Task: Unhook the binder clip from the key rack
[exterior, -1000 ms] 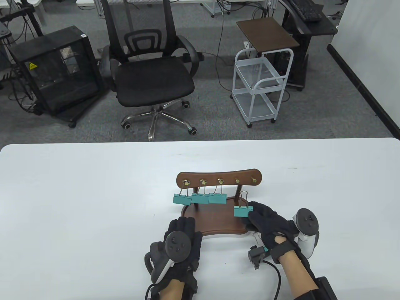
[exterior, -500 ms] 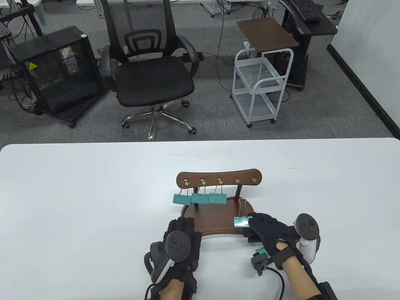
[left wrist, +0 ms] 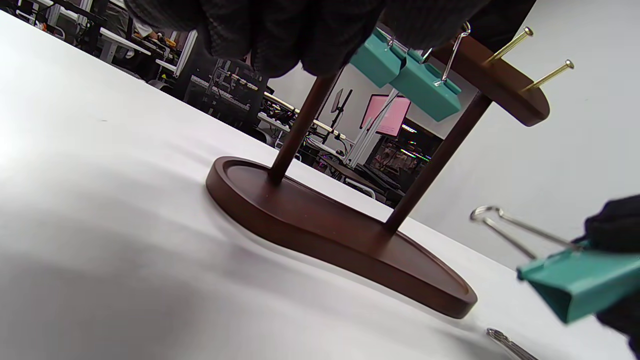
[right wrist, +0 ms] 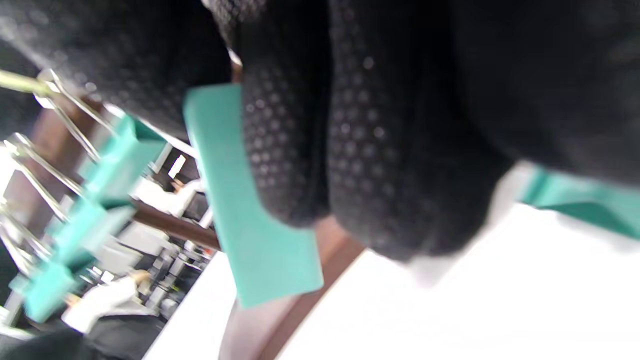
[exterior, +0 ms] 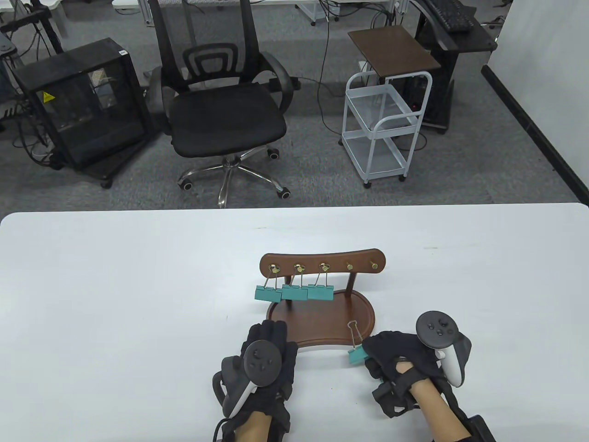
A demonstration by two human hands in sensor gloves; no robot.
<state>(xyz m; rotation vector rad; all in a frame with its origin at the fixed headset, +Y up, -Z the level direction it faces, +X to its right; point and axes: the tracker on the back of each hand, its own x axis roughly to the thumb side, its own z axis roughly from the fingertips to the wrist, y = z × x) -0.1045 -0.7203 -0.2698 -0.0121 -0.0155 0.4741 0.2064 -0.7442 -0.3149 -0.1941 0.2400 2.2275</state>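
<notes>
The brown wooden key rack (exterior: 322, 261) stands on its oval base (exterior: 322, 322) mid-table. Three teal binder clips (exterior: 294, 292) hang from its left three pegs; the right two pegs (exterior: 362, 265) are bare. My right hand (exterior: 368, 354) pinches a fourth teal binder clip (exterior: 355, 357) off the rack, at the base's front right edge, wire handles pointing up. That clip also shows in the left wrist view (left wrist: 575, 282) and the right wrist view (right wrist: 250, 210). My left hand (exterior: 269, 350) lies flat on the table, fingertips at the base's front edge, holding nothing.
Another teal clip (right wrist: 580, 202) lies on the table under my right hand; its wire handle (left wrist: 507, 344) shows in the left wrist view. The white table (exterior: 115, 299) spreads wide on both sides. An office chair (exterior: 221, 115) and a white cart (exterior: 386, 124) stand beyond the far edge.
My right hand has carried the teal clip from beside the rack's right post down and toward me, to the base's front right edge. The left hand has not moved.
</notes>
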